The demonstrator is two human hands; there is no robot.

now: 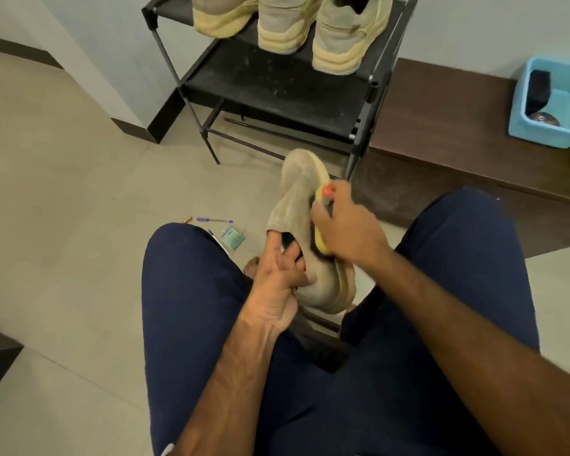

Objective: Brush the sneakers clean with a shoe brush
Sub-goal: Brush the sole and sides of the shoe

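1. The sneaker [298,182] is up in the air between the person's legs [191,307], with its toe pointing to 12 o'clock.
2. The left hand [278,274] grips the sneaker at its 7 o'clock end, fingers curled into the opening by the heel.
3. The right hand [346,225] is at 3 o'clock of the sneaker, fingers wrapped round a yellow shoe brush [320,240].
4. The shoe brush lies along the sneaker's right side and seems to touch it, but the blur makes this hard to see.
5. At 12 o'clock stands a black shoe rack [277,83] with three more sneakers [287,24] on top.
6. A blue basket [520,120] sits at 2 o'clock, and a pen [214,220] lies on the floor [79,192] at 9 o'clock.
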